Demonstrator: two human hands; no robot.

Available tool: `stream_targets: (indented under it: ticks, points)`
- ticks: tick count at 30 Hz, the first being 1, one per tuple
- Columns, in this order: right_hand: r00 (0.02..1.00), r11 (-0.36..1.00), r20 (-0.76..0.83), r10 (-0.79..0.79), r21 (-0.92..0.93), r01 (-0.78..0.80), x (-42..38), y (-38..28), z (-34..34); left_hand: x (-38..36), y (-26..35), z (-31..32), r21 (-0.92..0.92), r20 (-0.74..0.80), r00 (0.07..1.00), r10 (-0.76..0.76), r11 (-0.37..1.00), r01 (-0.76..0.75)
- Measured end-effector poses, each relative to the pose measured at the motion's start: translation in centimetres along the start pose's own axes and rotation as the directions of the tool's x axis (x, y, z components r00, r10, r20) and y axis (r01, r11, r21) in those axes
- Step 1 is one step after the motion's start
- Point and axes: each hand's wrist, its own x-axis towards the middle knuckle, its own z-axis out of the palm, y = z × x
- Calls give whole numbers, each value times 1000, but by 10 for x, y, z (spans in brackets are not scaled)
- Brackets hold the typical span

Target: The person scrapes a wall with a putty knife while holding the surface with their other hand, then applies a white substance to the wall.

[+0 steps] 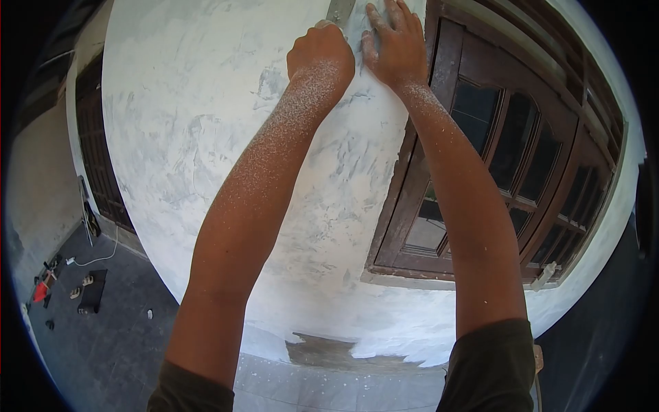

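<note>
Both of my arms reach up to a white, patchily plastered wall [329, 178]. My left hand [321, 51] is closed in a fist near the top edge. From it sticks up a flat grey blade [340, 11], which looks like a putty knife; its handle is hidden in the fist and its far end is cut off by the frame. My right hand [397, 48] lies against the wall just right of the blade, fingers spread, holding nothing. White dust coats both forearms and the right fingers.
A brown wooden window [453, 65] with dark panes stands right of my right arm. Low on the wall is a bare grey patch [322, 350]. Sandals [88, 280], a white cable [99, 261] and a red item [41, 291] lie on the dark floor [123, 343] at left.
</note>
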Motion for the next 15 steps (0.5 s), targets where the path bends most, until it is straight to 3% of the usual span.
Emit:
stream_targets:
  ticks: [4,6,9,15]
  points:
    - [1000,1000,19,0,-15,1,3,-2,-3,-18,-5,3,-17,104,995,-14,1000,16]
    - [999,1000,25,21,-14,-21,2,-3,-3,-3,1,6,33,90,995,-36,999,33]
    - [1000,1000,24,8,-6,-8,1,-1,-4,21,10,-4,-31,41,999,-27,999,28]
    - [1000,1000,21,4,-6,-4,0,-1,-3,-4,3,-2,5,46,996,-75,997,74]
